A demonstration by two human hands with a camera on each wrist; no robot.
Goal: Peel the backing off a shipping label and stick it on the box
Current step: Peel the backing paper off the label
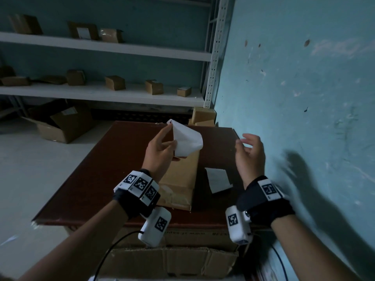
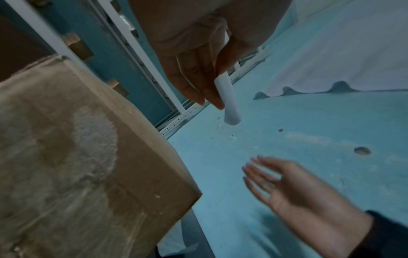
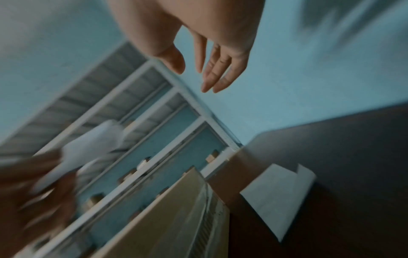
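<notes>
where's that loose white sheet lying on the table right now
In the head view, the white sheet lies flat on the brown table, just right of the cardboard box, below the right hand.

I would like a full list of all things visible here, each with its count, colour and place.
Label: one, white, curled, pinched in the left hand above the box.
Box: one, brown, on the table under the left hand.
Paper: one white sheet, flat on the table right of the box.
Table: one, dark brown, by the wall.
Shelves: white, behind the table, with several small brown boxes; exact count unclear.
Open carton: one, brown, on the floor, left.
Wall: blue-green, right.
Left hand: holds the label.
Right hand: open, empty, raised.
</notes>
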